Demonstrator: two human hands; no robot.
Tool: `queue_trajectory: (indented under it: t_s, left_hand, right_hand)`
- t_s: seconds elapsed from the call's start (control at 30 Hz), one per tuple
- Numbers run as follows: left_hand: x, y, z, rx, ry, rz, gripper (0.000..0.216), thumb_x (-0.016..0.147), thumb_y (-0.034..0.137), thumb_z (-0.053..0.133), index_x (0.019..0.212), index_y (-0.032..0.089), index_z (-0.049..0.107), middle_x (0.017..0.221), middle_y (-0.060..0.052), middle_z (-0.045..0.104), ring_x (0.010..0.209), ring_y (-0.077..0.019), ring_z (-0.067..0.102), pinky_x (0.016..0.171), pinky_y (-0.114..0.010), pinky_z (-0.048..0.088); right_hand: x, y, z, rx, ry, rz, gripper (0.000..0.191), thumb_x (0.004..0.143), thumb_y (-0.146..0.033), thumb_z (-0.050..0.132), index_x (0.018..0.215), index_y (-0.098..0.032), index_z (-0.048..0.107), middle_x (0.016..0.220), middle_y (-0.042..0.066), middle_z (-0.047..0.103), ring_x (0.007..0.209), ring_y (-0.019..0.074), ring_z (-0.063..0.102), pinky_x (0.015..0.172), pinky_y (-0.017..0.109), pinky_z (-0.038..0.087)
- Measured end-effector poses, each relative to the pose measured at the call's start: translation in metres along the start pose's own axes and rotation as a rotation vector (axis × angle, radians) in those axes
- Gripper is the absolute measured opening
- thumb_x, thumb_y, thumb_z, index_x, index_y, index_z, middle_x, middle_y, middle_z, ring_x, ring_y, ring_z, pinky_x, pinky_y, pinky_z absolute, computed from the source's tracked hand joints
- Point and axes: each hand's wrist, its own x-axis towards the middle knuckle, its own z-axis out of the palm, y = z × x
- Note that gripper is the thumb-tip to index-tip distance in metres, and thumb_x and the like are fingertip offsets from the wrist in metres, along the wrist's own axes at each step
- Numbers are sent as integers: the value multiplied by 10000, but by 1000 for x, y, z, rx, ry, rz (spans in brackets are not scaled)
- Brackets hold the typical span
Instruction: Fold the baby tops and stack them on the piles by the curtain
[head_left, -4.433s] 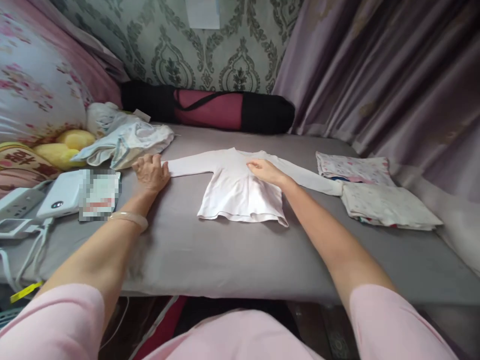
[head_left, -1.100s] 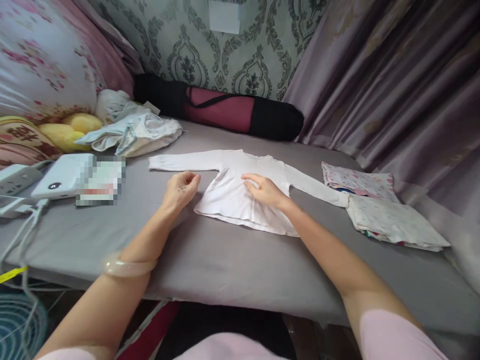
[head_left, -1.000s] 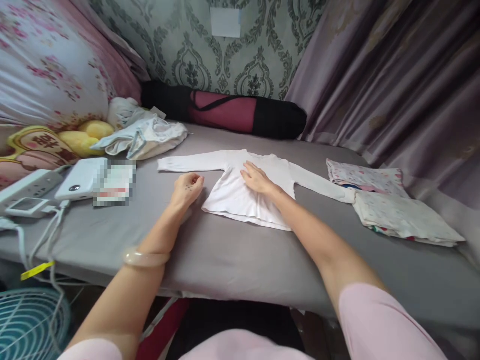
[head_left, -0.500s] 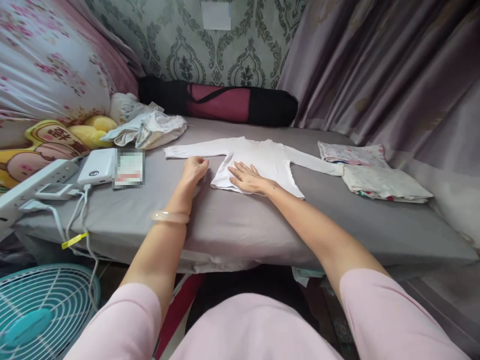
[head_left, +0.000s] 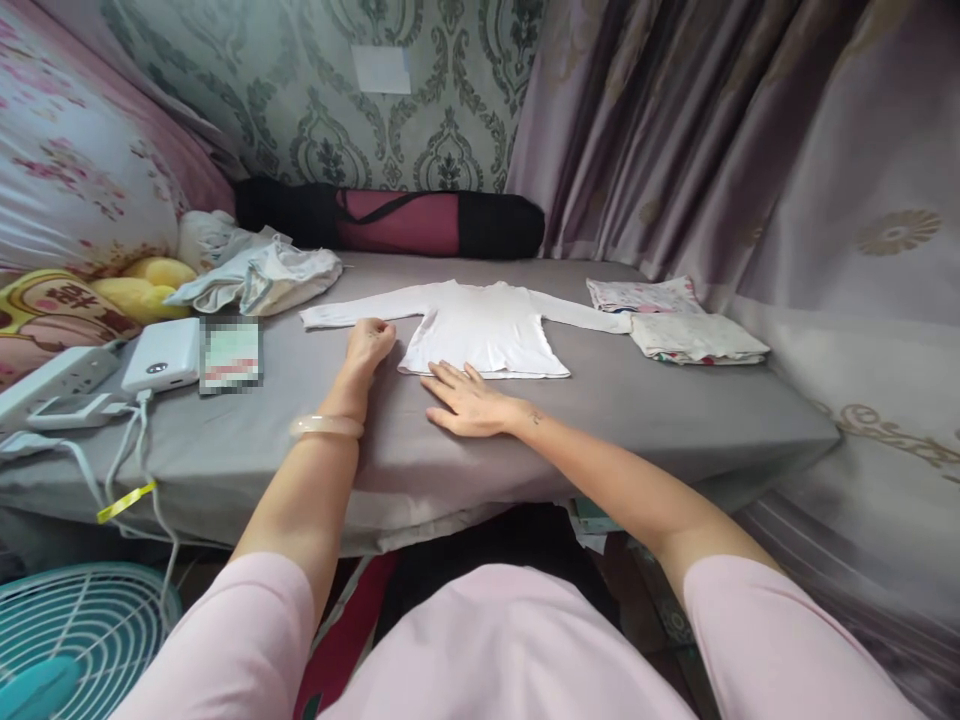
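Observation:
A white long-sleeved shirt (head_left: 480, 330) lies flat on the grey sheet, its sleeves stretched out to both sides. My right hand (head_left: 471, 402) is open, palm down with fingers spread; the fingertips touch the lower hem and the palm rests on the sheet. Just left of the shirt's body, below its left sleeve, my left hand (head_left: 370, 345) rests as a loose fist on the bedding, apart from the hem. Nothing shows in that fist. Near the end of the right sleeve sit a folded pale cloth (head_left: 697, 338) and a folded floral cloth (head_left: 641, 295).
Crumpled light clothes (head_left: 262, 280) and a yellow plush (head_left: 142, 288) lie at the left. Nearer are a white power bank (head_left: 160, 355), a power strip (head_left: 60, 385) and cables. A black and maroon long bag (head_left: 405, 222) lies along the wall. A teal fan (head_left: 82, 640) stands below left.
My right hand has slid off the shirt's front down to its hem, and the fabric lies smoother. My left hand stays a fist beside the shirt. The view has turned slightly right.

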Motion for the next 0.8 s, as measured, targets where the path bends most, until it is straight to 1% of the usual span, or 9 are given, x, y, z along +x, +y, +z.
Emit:
queue_trajectory:
  t_s: [0.07, 0.13, 0.2, 0.27, 0.3, 0.37, 0.47, 0.63, 0.8]
  left_hand:
    - [-1, 1, -1, 11, -19, -6, 219, 770, 351, 521, 786, 192, 671, 569, -32, 559, 642, -205, 564, 659, -309, 422]
    - [-3, 2, -1, 14, -36, -16, 226, 771, 348, 522, 798, 186, 677, 567, -27, 556, 617, -197, 550, 645, -309, 418]
    - [-7, 5, -2, -23, -43, 36, 250, 778, 365, 526, 820, 176, 683, 607, -29, 577, 624, -187, 545, 649, -305, 422]
    - [-13, 10, -2, -83, -57, 185, 275, 781, 391, 538, 839, 169, 689, 688, -39, 619, 668, -178, 555, 679, -299, 434]
    - [-17, 14, -2, -109, -74, 280, 280, 781, 400, 548, 841, 168, 692, 728, -43, 636, 695, -175, 561, 702, -297, 441]
    - [-25, 22, -3, -136, -150, 467, 275, 786, 406, 566, 839, 172, 701, 795, -49, 662, 754, -174, 576, 757, -297, 451]
    - [-37, 32, -2, -132, -332, 641, 304, 822, 441, 577, 880, 179, 721, 897, -75, 681, 869, -201, 602, 803, -307, 460]
    - [-44, 37, -1, -70, -522, 738, 357, 844, 494, 606, 974, 196, 753, 909, -99, 670, 881, -214, 606, 808, -311, 466]
    - [-45, 41, -6, -43, -630, 673, 350, 875, 494, 572, 950, 213, 766, 918, -88, 653, 813, -179, 602, 759, -282, 468]
  right_hand:
    - [-11, -4, -6, 73, -27, -75, 615, 957, -493, 432, 1480, -171, 421, 1608, 104, 241, 1497, 279, 156, 1214, 475, 92]
    - [-20, 2, -17, 193, -24, -161, 503, 965, -467, 438, 1387, -216, 547, 1504, 69, 463, 1412, 253, 380, 1169, 403, 262]
    - [-25, 19, -29, 287, 74, -159, 386, 967, -401, 452, 1256, -239, 651, 1313, 35, 646, 1228, 210, 575, 1051, 330, 405]
    - [-26, 46, -38, 285, 232, -36, 303, 938, -314, 495, 1124, -206, 709, 1150, 44, 717, 1066, 190, 647, 942, 300, 459]
    - [-26, 62, -41, 246, 300, 43, 271, 919, -274, 513, 1062, -181, 723, 1084, 59, 730, 1006, 188, 655, 904, 299, 465]
    - [-24, 90, -44, 182, 326, 183, 225, 878, -233, 555, 986, -142, 731, 945, 75, 730, 866, 179, 653, 825, 297, 475]
    - [-24, 115, -43, 169, 271, 199, 224, 804, -262, 666, 977, -130, 723, 927, 80, 690, 800, 160, 617, 768, 276, 475]
    - [-27, 116, -39, 302, 226, 74, 190, 851, -247, 596, 966, -172, 727, 899, 41, 649, 715, 120, 557, 695, 246, 449]
    - [-36, 111, -50, 367, 144, 3, 190, 856, -215, 562, 931, -200, 736, 885, 31, 647, 734, 124, 559, 680, 241, 443]
